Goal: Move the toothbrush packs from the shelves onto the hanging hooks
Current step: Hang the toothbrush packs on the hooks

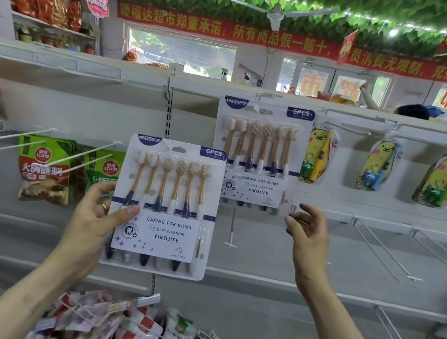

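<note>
Head: held pack [163, 206] beside hung pack [259, 152]

The left hand [94, 215] is raised on a bare forearm, thumb pressed across the front of a toothbrush pack [163, 206], fingers curled round its left edge. The right hand [306, 233] is lifted, fingers loosely spread, holding nothing.
</note>
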